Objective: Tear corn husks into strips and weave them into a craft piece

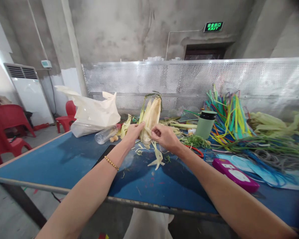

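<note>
An upright bundle of pale corn husks (pixel 150 113) stands at the middle of the table, with a dark green strand around its top. My left hand (pixel 135 132) grips its lower left side, thumb against the husk. On the other side, my right hand (pixel 165 136) is closed in a pinch right against the bundle's lower edge; what lies between its fingertips is too small to make out. Below the hands, a torn husk strip (pixel 157 158) and small scraps lie on the blue table (pixel 72 166).
Left stand a white plastic bag (pixel 96 111) and a clear bottle (pixel 106 135). A dark flat device (pixel 103 157) lies by my left forearm. On the right are a green cup (pixel 205 125), colourful pipe cleaners (pixel 235 116), a purple case (pixel 235 175), blue masks (pixel 261 169) and more husks (pixel 266 122).
</note>
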Demonstrator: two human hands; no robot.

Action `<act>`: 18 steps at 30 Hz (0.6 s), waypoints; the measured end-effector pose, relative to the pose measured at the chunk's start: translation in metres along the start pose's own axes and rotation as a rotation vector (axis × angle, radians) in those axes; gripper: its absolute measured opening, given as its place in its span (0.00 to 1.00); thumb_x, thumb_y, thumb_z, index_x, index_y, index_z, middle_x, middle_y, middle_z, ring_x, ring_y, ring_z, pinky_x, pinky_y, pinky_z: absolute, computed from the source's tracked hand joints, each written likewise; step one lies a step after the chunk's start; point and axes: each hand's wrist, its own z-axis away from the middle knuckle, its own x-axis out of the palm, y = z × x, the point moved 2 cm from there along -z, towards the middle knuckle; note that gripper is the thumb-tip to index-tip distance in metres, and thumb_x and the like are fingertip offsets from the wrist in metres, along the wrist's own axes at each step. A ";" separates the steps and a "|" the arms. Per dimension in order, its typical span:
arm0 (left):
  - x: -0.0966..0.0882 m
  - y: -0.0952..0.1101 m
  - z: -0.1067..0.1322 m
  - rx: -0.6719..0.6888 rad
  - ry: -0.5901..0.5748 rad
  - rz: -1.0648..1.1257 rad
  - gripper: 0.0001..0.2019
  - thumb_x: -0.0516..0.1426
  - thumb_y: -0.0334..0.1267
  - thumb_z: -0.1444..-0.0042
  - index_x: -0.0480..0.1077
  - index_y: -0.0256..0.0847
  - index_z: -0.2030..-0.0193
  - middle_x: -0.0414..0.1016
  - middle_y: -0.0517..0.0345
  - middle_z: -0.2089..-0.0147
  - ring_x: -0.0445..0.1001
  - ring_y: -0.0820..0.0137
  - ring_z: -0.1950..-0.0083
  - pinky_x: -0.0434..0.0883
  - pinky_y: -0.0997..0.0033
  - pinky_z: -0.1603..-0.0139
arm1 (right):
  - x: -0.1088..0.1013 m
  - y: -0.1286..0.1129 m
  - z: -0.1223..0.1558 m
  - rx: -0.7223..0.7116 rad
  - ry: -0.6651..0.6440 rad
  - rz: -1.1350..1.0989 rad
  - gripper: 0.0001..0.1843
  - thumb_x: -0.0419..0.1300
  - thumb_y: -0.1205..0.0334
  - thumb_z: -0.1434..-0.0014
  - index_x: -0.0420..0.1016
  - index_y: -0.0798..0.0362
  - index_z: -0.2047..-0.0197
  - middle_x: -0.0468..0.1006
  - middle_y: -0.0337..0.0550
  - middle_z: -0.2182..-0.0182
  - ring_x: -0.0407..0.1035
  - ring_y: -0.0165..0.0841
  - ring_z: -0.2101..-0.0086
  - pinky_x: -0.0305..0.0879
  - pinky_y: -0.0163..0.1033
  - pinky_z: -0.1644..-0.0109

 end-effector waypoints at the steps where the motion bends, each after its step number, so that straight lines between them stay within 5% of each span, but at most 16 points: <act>1: 0.000 0.000 -0.001 0.017 -0.011 0.005 0.20 0.62 0.53 0.57 0.69 0.34 0.74 0.70 0.56 0.77 0.66 0.73 0.77 0.66 0.72 0.75 | -0.002 0.001 -0.001 0.056 0.028 -0.044 0.04 0.55 0.66 0.46 0.66 0.54 0.72 0.69 0.36 0.79 0.60 0.25 0.78 0.55 0.32 0.72; 8: -0.001 0.000 -0.004 0.022 -0.004 0.028 0.23 0.64 0.55 0.59 0.71 0.32 0.71 0.74 0.51 0.73 0.70 0.71 0.75 0.69 0.69 0.73 | -0.001 0.012 -0.002 0.354 0.114 -0.379 0.04 0.56 0.61 0.49 0.66 0.53 0.71 0.72 0.36 0.81 0.66 0.28 0.81 0.61 0.34 0.76; 12: 0.000 -0.002 -0.006 0.024 0.012 0.014 0.19 0.66 0.48 0.61 0.71 0.33 0.73 0.73 0.54 0.74 0.69 0.72 0.76 0.69 0.70 0.73 | -0.001 0.020 -0.002 0.510 0.239 -0.438 0.04 0.55 0.61 0.49 0.65 0.52 0.72 0.67 0.33 0.86 0.61 0.28 0.87 0.55 0.33 0.82; 18: 0.002 -0.002 -0.003 0.072 0.021 -0.002 0.15 0.67 0.36 0.64 0.75 0.32 0.66 0.77 0.53 0.70 0.72 0.72 0.73 0.68 0.73 0.72 | 0.001 0.006 -0.001 0.247 0.124 -0.178 0.09 0.58 0.56 0.45 0.70 0.53 0.66 0.76 0.41 0.74 0.67 0.30 0.76 0.61 0.35 0.71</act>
